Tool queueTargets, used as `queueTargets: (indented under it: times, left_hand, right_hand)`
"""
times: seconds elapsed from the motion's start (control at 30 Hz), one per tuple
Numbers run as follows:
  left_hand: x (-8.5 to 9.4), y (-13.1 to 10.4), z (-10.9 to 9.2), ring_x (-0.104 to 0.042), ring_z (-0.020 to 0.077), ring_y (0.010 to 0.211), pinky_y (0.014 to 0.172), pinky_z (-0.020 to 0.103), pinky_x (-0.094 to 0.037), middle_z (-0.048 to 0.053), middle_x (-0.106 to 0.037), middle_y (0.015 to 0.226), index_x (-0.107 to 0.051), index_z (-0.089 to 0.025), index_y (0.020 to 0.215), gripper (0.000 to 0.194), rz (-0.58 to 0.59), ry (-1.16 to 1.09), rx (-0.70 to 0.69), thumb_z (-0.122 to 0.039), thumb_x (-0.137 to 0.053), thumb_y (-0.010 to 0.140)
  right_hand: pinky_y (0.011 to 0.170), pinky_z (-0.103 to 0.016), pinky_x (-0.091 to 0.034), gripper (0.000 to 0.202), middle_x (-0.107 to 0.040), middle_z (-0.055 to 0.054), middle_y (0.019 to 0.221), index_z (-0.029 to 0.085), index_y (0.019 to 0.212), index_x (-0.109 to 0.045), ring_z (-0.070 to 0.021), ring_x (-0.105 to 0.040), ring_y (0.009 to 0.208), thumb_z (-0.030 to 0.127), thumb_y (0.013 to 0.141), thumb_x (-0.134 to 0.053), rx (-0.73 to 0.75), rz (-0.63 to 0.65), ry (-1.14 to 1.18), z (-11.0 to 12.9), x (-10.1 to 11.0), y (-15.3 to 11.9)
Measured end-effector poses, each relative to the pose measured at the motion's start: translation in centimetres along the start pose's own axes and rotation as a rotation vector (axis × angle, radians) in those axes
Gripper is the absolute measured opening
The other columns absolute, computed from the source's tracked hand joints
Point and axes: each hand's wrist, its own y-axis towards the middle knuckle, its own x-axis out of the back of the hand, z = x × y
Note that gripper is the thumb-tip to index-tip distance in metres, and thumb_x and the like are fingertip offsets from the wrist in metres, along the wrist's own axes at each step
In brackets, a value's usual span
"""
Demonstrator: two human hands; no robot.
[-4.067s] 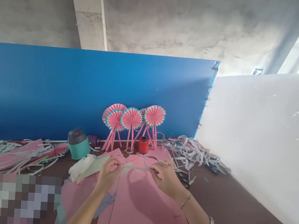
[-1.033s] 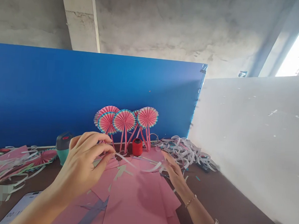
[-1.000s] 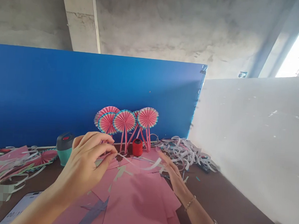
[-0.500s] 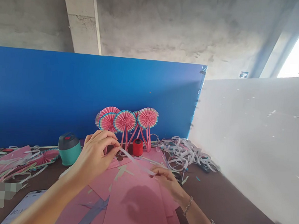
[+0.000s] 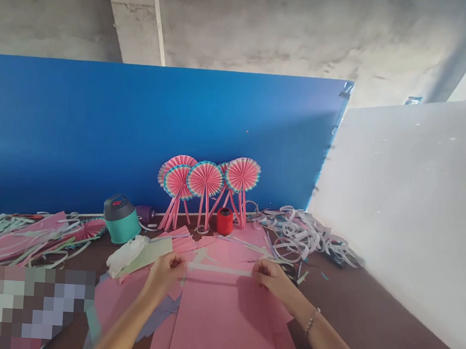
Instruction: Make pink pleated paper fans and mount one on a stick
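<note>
A thin pale strip is stretched nearly level between my two hands, over the upper part of a pink paper sheet. My left hand pinches the strip's left end, fingers closed. At the other end, my right hand holds it between closed fingertips, with a bracelet on that wrist. More pink sheets lie under the top one, and bluish-grey paper pieces stick out at the left.
Pink pleated paper fans on legs stand against a blue panel. Nearby are a red spool, a teal container and a white crumpled bag. Curled paper strips are piled right; papers and strips lie left.
My left hand has moved down, so the strip has gone from slanting to nearly level. My right hand still holds its end. The view has shifted, showing more of the table.
</note>
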Motion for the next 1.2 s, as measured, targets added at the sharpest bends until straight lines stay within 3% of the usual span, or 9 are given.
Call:
queueTargets:
  times: [0.17, 0.3, 0.37, 0.47, 0.53, 0.87, 1.2]
  left_hand:
    - [-1.1, -0.6, 1.3, -0.061, 0.0201, 0.063, 0.061, 0.029, -0.042, 0.001, -0.064, 0.060, -0.057, -0.020, 0.058, 0.013, 0.015, 0.040, 0.045, -0.029, -0.051, 0.065]
    - [-1.8, -0.8, 2.0, -0.062, 0.0195, 0.065, 0.062, 0.028, -0.043, 0.000, -0.064, 0.062, -0.054, -0.021, 0.062, 0.010, 0.023, 0.088, 0.103, -0.028, -0.050, 0.068]
    - [-2.0, -0.9, 2.3, -0.062, 0.0181, 0.062, 0.058, 0.026, -0.043, -0.003, -0.062, 0.060, -0.055, -0.022, 0.072, 0.007, 0.020, 0.089, 0.135, -0.027, -0.051, 0.069]
    - [-2.2, -1.2, 2.8, -0.059, 0.0166, 0.053, 0.051, 0.024, -0.040, -0.008, -0.056, 0.054, -0.051, -0.022, 0.096, 0.026, 0.000, 0.052, 0.159, -0.025, -0.050, 0.070]
    - [-2.2, -1.3, 2.9, -0.058, 0.0170, 0.051, 0.050, 0.024, -0.040, -0.009, -0.056, 0.053, -0.048, -0.023, 0.102, 0.031, 0.001, 0.041, 0.149, -0.026, -0.049, 0.071]
    - [-2.1, -1.6, 1.6, -0.059, 0.0182, 0.062, 0.055, 0.024, -0.039, -0.007, -0.057, 0.061, -0.044, -0.026, 0.097, 0.023, 0.050, 0.238, 0.146, -0.023, -0.043, 0.074]
    - [-2.4, -1.9, 2.4, -0.059, 0.0172, 0.061, 0.054, 0.024, -0.040, -0.006, -0.058, 0.063, -0.044, -0.027, 0.099, 0.023, 0.042, 0.290, 0.108, -0.020, -0.042, 0.077]
  right_hand:
    - [0.057, -0.027, -0.038, 0.009, -0.058, 0.000, 0.061, 0.020, 0.061, -0.054, -0.0164, -0.053, 0.060, 0.023, 0.066, -0.046, 0.100, -0.140, -0.291, 0.1, -0.9, -0.4]
    - [0.058, -0.028, -0.039, 0.017, -0.059, 0.000, 0.063, 0.021, 0.077, -0.056, -0.0181, -0.055, 0.061, 0.022, 0.066, -0.043, 0.077, -0.202, -0.392, -0.2, -1.1, -0.6]
    - [0.056, -0.028, -0.038, 0.024, -0.056, 0.002, 0.060, 0.021, 0.086, -0.055, -0.0179, -0.053, 0.058, 0.021, 0.065, -0.043, 0.064, -0.215, -0.409, -0.6, -1.1, -0.6]
    - [0.056, -0.027, -0.037, 0.025, -0.053, 0.004, 0.057, 0.021, 0.087, -0.053, -0.0174, -0.052, 0.056, 0.021, 0.065, -0.043, 0.064, -0.210, -0.421, -0.9, -1.0, -0.5]
    - [0.056, -0.027, -0.037, 0.024, -0.053, 0.004, 0.058, 0.022, 0.086, -0.053, -0.0174, -0.053, 0.056, 0.022, 0.064, -0.043, 0.060, -0.210, -0.426, -0.8, -1.0, -0.5]
    - [0.057, -0.028, -0.038, 0.027, -0.055, 0.003, 0.058, 0.023, 0.087, -0.054, -0.0183, -0.055, 0.056, 0.024, 0.062, -0.042, 0.004, -0.201, -0.476, -0.4, -1.2, -0.5]
    - [0.054, -0.028, -0.038, 0.028, -0.054, 0.003, 0.056, 0.024, 0.086, -0.054, -0.0183, -0.053, 0.053, 0.028, 0.062, -0.041, -0.033, -0.210, -0.504, -0.3, -1.1, -0.4]
